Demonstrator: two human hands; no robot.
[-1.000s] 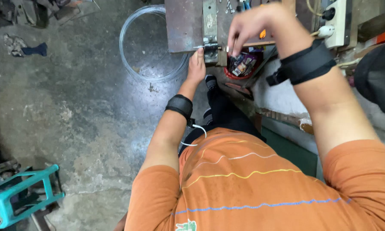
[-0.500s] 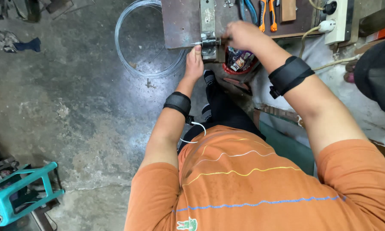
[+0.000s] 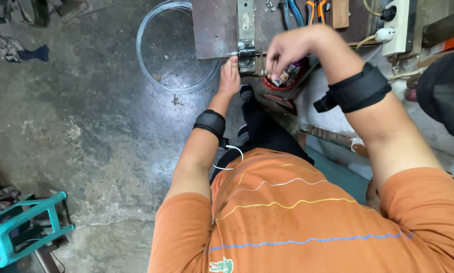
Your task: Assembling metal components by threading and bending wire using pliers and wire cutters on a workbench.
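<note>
My left hand (image 3: 230,76) reaches down to the edge of a rusty metal plate (image 3: 214,30) and pinches a thin steel wire (image 3: 233,53) against a small metal jig (image 3: 246,38) fixed there. My right hand (image 3: 287,50) hovers just right of the jig. Its fingers are closed around a short metal lever (image 3: 262,65) that sticks out of the jig. Both wrists carry black bands. A large coil of the same wire (image 3: 171,55) lies on the concrete floor left of the plate.
Blue-handled pliers (image 3: 292,12) and orange-handled pliers (image 3: 315,7) lie on the bench top, next to a white power strip (image 3: 401,25). A red container (image 3: 287,78) sits under my right hand. A teal plastic stool (image 3: 15,232) stands at lower left.
My right hand dropped from above the bench to the jig and now grips the lever, shifted slightly right. My left hand stays at the wire by the plate's edge.
</note>
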